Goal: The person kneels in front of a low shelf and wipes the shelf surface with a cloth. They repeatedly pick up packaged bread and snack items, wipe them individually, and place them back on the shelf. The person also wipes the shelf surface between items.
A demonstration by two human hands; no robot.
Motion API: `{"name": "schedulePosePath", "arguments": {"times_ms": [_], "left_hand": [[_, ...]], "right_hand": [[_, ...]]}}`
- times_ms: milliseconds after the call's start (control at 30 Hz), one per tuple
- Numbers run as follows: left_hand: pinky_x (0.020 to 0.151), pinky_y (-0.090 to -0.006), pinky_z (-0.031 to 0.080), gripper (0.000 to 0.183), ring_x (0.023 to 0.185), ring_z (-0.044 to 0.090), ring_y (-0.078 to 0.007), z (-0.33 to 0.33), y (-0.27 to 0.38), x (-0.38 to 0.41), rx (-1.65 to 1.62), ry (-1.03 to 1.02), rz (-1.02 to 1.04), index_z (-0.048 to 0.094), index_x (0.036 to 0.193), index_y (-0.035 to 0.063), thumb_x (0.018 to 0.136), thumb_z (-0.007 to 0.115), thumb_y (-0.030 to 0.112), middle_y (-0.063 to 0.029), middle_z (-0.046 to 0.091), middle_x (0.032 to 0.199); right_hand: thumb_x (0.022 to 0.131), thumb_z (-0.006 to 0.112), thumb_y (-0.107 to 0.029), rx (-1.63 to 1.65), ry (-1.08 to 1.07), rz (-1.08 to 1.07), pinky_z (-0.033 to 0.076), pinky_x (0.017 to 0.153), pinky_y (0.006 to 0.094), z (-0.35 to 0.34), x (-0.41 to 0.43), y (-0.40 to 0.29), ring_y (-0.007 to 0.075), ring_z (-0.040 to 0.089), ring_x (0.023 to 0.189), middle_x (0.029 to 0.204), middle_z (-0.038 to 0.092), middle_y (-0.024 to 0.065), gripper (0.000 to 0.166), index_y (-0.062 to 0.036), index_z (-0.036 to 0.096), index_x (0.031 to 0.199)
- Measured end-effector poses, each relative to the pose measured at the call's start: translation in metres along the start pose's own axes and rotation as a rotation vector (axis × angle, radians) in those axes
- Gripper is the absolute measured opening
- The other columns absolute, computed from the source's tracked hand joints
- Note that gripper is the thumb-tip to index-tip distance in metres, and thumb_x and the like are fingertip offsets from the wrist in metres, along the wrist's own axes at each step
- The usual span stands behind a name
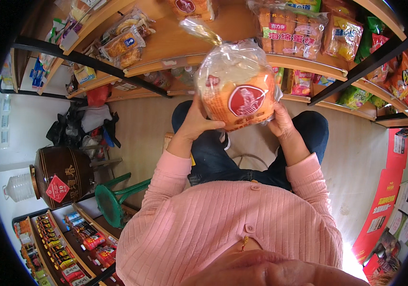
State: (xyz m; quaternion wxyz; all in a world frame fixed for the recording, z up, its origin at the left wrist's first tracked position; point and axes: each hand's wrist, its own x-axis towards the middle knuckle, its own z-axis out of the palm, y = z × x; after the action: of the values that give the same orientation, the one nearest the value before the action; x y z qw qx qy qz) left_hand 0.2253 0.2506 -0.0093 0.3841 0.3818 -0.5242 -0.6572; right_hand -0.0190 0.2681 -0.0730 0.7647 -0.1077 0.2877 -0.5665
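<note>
A plastic-wrapped loaf of bread (pixel 238 89) with a red oval emblem is held upright between my two hands, in front of the wooden shelf (pixel 175 50). Its gathered top is tied with a gold twist and points up and to the left. My left hand (pixel 198 123) grips the lower left side, the thumb across the front. My right hand (pixel 282 119) holds the lower right side, its fingers partly hidden behind the wrapper. Behind the loaf on the shelf lie another wrapped bread (pixel 193 9), a large pack of sponge cakes (pixel 288 34) and, to the left, bagged pastries (pixel 123 44).
Black metal posts (pixel 361 68) stand between the shelf sections. Snack bags (pixel 400 75) fill the right shelves. To the left are a green stool (pixel 109 205), a large brown jar (pixel 64 177), black plastic bags (pixel 68 125) and a shelf of bottles (pixel 91 239).
</note>
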Motion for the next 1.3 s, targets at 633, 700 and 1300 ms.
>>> {"name": "schedulePosePath", "arguments": {"times_ms": [633, 700, 1300], "left_hand": [[0.100, -0.0411, 0.035, 0.068, 0.122, 0.042, -0.0245, -0.162, 0.062, 0.164, 0.002, 0.200, 0.199, 0.026, 0.139, 0.0092, 0.082, 0.064, 0.012, -0.0102, 0.043, 0.131], [0.102, -0.0384, 0.032, 0.075, 0.124, 0.039, -0.0241, -0.186, 0.053, 0.177, -0.017, 0.140, 0.169, 0.024, 0.139, 0.0096, 0.079, 0.068, 0.009, -0.0092, 0.042, 0.133], [0.101, -0.0319, 0.033, 0.057, 0.114, 0.048, -0.0180, -0.231, 0.058, 0.205, 0.049, -0.138, -0.037, 0.041, 0.129, 0.0035, 0.078, 0.064, 0.001, -0.0051, 0.052, 0.123]], "right_hand": [[0.084, 0.055, -0.018, -0.109, 0.184, 0.044, 0.047, 0.086, 0.0363, 0.004, 0.015, -0.008, 0.0233, 0.058, 0.100, 0.110, 0.060, 0.0086, 0.040, -0.0021, 0.049, 0.121], [0.083, 0.055, -0.016, -0.146, 0.156, 0.065, 0.047, 0.085, 0.0371, 0.012, 0.016, -0.008, 0.0236, 0.058, 0.099, 0.110, 0.060, 0.0086, 0.041, -0.0018, 0.049, 0.121], [0.080, 0.064, -0.012, -0.266, 0.273, 0.241, 0.052, 0.076, 0.0332, 0.011, 0.029, 0.004, 0.0218, 0.063, 0.090, 0.102, 0.062, 0.0084, 0.035, -0.0032, 0.054, 0.112]]}}
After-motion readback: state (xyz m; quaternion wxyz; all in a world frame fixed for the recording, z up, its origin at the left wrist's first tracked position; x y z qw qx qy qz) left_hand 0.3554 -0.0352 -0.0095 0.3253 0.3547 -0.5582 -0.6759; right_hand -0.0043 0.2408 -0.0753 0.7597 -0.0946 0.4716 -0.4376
